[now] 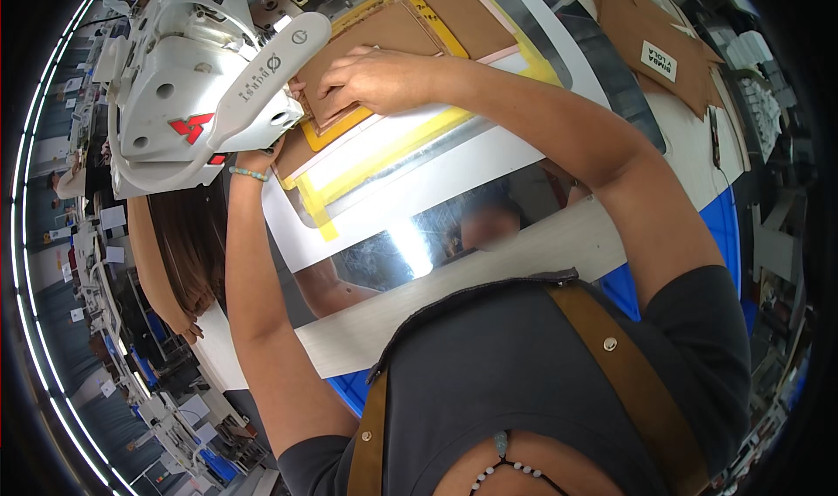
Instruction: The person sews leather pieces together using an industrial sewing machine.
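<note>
My right hand [377,79] lies palm down with fingers stretched over a flat brown panel [384,34] and holds nothing. A yellow-edged frame [436,27] surrounds this panel. Beneath them is a white template sheet [371,208] with strips of yellow tape [384,169]. My left hand [260,157] reaches in by the near side of a white sewing machine head [161,103]. The machine covers most of its fingers, so its grip is hidden. A long grey lever [271,82] slants across the machine's front.
A shiny metal plate [410,239] is set into the pale table [489,256] near my body. At the right lie brown cut pieces [624,25] with a pale label and a slim dark tool [716,147]. Long brown shapes [188,243] lie beside my left forearm; a blue bin [720,225] stands low right.
</note>
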`<state>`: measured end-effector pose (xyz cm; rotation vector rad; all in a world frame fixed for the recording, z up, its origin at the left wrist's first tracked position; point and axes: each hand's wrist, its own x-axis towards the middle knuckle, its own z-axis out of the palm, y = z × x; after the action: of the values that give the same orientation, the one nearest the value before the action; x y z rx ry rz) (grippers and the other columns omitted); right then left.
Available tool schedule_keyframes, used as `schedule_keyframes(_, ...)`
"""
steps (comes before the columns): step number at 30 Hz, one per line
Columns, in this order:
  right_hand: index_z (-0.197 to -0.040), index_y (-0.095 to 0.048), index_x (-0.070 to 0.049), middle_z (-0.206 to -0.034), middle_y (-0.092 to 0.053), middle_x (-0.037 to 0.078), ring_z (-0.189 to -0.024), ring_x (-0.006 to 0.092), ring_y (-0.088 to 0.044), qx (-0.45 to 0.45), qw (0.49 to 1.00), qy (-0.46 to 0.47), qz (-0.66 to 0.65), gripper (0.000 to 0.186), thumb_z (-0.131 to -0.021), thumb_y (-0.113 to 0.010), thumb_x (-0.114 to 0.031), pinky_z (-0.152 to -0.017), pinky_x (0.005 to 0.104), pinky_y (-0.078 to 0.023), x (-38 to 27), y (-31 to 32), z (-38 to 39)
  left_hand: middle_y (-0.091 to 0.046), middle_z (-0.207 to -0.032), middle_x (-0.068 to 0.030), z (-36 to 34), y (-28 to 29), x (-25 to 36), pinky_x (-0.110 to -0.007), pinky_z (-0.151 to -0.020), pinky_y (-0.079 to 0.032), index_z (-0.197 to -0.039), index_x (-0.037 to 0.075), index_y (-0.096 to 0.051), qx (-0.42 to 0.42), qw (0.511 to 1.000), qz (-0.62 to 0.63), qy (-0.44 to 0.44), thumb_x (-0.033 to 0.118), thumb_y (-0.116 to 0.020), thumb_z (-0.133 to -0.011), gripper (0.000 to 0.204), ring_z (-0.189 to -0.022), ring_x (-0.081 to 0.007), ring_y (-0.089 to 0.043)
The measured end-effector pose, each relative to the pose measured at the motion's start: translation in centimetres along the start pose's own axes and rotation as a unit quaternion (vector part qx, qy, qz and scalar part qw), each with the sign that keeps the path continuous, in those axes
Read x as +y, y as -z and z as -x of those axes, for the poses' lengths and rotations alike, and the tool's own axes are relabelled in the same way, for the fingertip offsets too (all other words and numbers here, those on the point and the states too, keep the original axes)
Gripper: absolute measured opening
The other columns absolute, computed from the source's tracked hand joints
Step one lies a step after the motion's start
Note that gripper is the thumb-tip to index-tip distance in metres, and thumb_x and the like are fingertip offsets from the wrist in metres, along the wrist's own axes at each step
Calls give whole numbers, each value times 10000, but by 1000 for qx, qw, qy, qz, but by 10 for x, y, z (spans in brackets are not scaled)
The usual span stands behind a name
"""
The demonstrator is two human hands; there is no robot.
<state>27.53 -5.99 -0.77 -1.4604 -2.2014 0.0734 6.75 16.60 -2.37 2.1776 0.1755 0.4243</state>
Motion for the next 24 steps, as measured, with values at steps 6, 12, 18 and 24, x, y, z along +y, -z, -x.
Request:
schedule_keyframes(6, -1355, -753, -279, -1449, -595, 31, -1356, 281, -535, -49, 998, -14, 26, 538, -917, -626, 5, -1182, 464, -413, -6, 4, -1, -628, -1350, -174, -11, 3, -8, -412, -1047, -607, -1468, 22, -520, -44, 998, -36, -27, 67, -640, -1043, 444, -1273, -269, -625)
schedule_keyframes(12, -1358, -749, -271, -1423, -595, 50, -1353, 293, -531, -37, 998, -15, 38, 526, -921, -624, -6, -1182, 482, -408, 2, -1, 3, -702, -1288, -94, -19, -14, 2, -369, -1139, -503, -1265, 42, -647, 25, 961, 264, 84, -25, -762, -905, 384, -1245, -209, -636)
schedule_keyframes(18, -1334, -760, -253, -1374, -608, 61, -1323, 290, -544, -48, 998, -2, 44, 501, -916, -620, -15, -1146, 474, -420, 3, 1, -5, -742, -1271, -104, -17, 2, 0, -407, -1168, -461, -1096, 58, -736, 42, 961, 250, 107, 12, -775, -909, 196, -1204, -222, -669)
schedule_keyframes(24, -1280, -784, -247, -1341, -621, 52, -1292, 284, -565, -49, 998, -21, 37, 446, -912, -640, -39, -1124, 465, -432, 4, 3, -3, -744, -1254, -98, -23, -4, 17, -393, -1166, -449, -1099, 56, -729, 15, 998, -62, 15, 23, -728, -949, 154, -1213, -223, -665)
